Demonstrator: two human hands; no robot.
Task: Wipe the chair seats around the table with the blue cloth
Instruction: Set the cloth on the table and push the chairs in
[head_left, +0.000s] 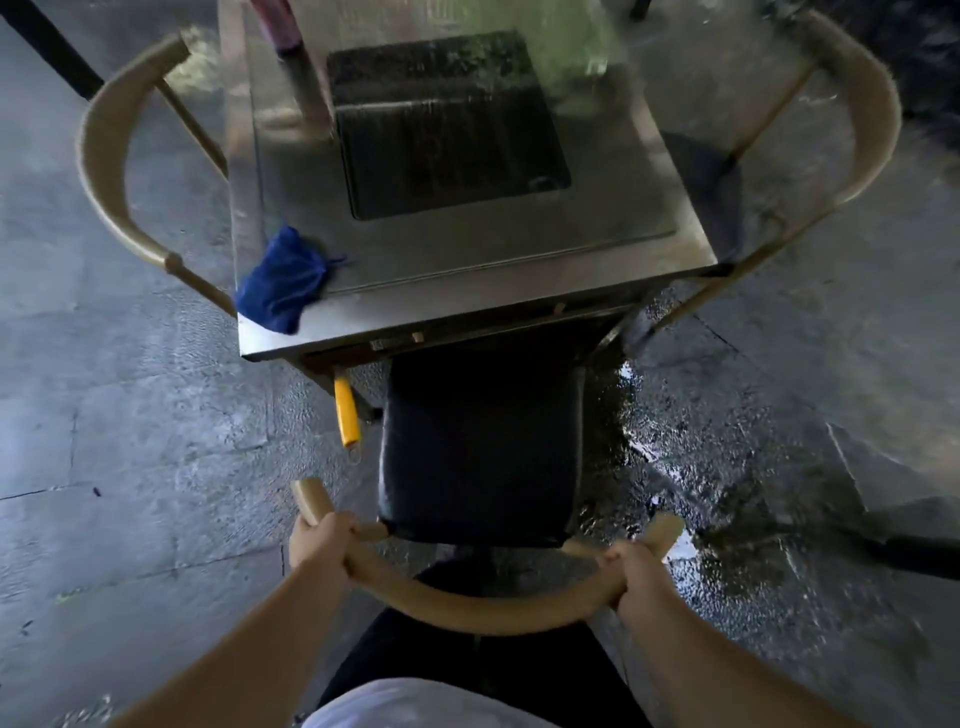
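Yellow handle (346, 411) hangs under tabletop; wet floor (727, 441).

We lose the far end of the worktop (519, 270) past the frame's 12 o'clock edge. The near chair's black seat (480, 457) runs under the worktop, its front hidden. Most fingers of our left hand (319, 540) and right hand (636, 571) curl behind the backrest (467, 608), unseen. The side chairs at 9 and 3 o'clock keep their seats hidden; both blur.

One head-worn wide-angle view looks steeply forward and down from standing height. It sits close over the near chair (480, 452), with the table (467, 270) straight ahead. The wet floor (753, 467) fills both sides.
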